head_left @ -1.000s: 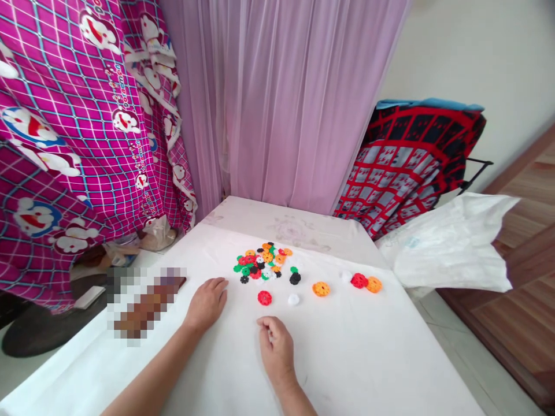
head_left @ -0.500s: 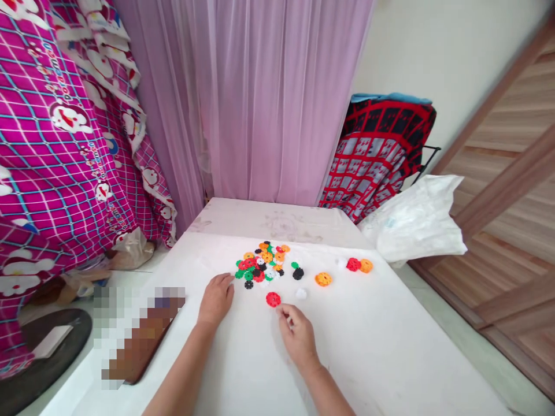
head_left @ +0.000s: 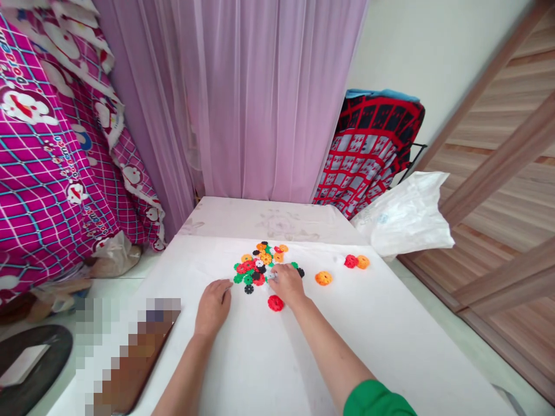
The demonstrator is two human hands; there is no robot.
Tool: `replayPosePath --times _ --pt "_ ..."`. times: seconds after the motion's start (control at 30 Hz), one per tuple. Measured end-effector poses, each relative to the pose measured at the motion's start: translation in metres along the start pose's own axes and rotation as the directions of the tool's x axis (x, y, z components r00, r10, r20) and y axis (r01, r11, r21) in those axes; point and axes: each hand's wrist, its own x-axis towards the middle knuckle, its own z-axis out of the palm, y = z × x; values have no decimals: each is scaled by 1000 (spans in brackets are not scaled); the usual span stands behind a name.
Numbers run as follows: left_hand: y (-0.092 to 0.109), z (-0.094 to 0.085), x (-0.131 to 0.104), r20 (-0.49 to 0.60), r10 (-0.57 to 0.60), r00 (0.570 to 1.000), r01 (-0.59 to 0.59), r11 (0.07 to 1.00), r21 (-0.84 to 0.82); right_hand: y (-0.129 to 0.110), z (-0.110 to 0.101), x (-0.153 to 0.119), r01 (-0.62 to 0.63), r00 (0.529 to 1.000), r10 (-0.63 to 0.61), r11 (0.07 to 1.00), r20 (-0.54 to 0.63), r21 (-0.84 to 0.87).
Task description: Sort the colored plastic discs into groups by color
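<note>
Small notched plastic discs (head_left: 247, 266) in red, green, orange, black and white lie in a loose heap on the white tabletop (head_left: 243, 358). My right hand (head_left: 289, 285) reaches over the heap's right edge, its bent fingertips drawn together at a white disc (head_left: 271, 273). Whether that disc is gripped is hidden. Beside my right wrist lies a red disc piece (head_left: 276, 303). My left hand (head_left: 213, 305) rests on the table just left of the heap, fingers extended and holding nothing. A black disc (head_left: 248, 289) is the nearest heap piece to it.
Right of the heap lie an orange disc cluster (head_left: 323, 278), then a red disc (head_left: 351, 262) touching an orange one (head_left: 363, 262). A partly blurred brown object (head_left: 143, 358) lies at the left table edge. A white plastic bag (head_left: 407, 216) stands beyond the right edge.
My right hand has gone from beside the red disc forward to the heap's right edge. My left hand stays by the heap. The view has shifted slightly.
</note>
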Motion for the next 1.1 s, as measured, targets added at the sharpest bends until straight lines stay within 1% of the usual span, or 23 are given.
replayPosePath --times 0.1,0.2,0.3,0.37,0.43,0.57,0.63,0.7,0.77,0.87,1.1 --pt "0 0 0 3 -4 1000 4 1000 6 -1 4 3 -14 1000 15 1000 24 -19" --pt "0 1 0 -3 -1 1000 1 1000 5 -4 4 5 -19 1000 19 1000 16 -6" --pt "1 1 0 -10 -3 1000 3 1000 -1 -6 -2 4 -25 1000 25 999 -8 32" --pt "1 1 0 -8 -6 1000 6 1000 -5 -1 -9 0 -38 998 41 997 -42 72" --pt "1 0 0 1 -7 1000 7 1000 -7 10 -17 -8 -49 994 60 992 -91 119" --pt "-1 -1 -1 25 -12 1000 12 1000 -6 48 -34 -32 -82 974 122 975 -190 205" --pt "-3 -1 -1 35 -10 999 10 1000 -5 65 -40 -46 -107 968 153 968 -198 226" --pt "-4 -1 -1 35 -8 999 8 1000 -6 74 -43 -58 -112 970 156 967 -185 228" --pt "-5 -1 -1 29 -10 1000 10 1000 -10 76 -43 -68 -101 976 140 970 -166 223" --pt "-5 -1 -2 22 -13 1000 13 1000 -11 73 -41 -76 -93 982 125 972 -139 218" --pt "-4 -4 -2 36 -25 999 25 1000 -10 67 -35 -78 -81 990 99 982 -101 169"
